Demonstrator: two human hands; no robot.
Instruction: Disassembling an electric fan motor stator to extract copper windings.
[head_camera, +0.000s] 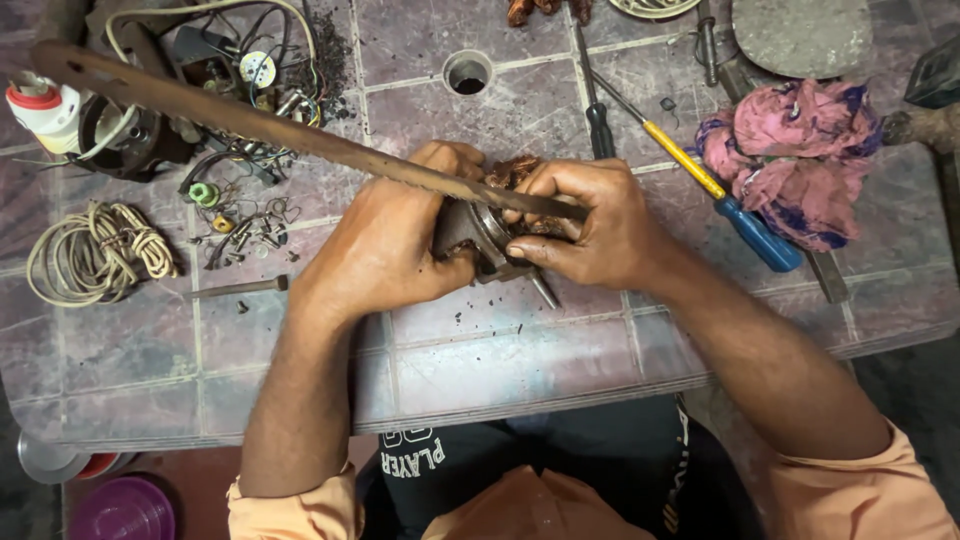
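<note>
Over the middle of the tiled table (480, 370), I am holding a small metal motor part (482, 240) between both hands, just above the surface. I am wrapping my left hand (390, 240) around its dark left end, fingers curled shut on it, while my right hand (590, 225) is clamping down on its right side, thumb pressing along the lower edge and fingers folding over the top. A thin shaft (545, 292) is poking out below my right thumb, and reddish copper winding (510, 170) is showing just above my knuckles. A long rusty strip (250, 120) is slanting from the upper left across the table and is passing over my left fingers to end near my right ones; I cannot tell whether it is touching the part. To my right, a yellow-and-blue screwdriver (715, 190) is lying beside a crumpled pink rag (800, 160), with a black-handled screwdriver (597, 110) just above my right hand. To my left, a coil of pale cord (95, 255) is resting well apart from my hands, near a tangle of wires (240, 70) and loose small parts
</note>
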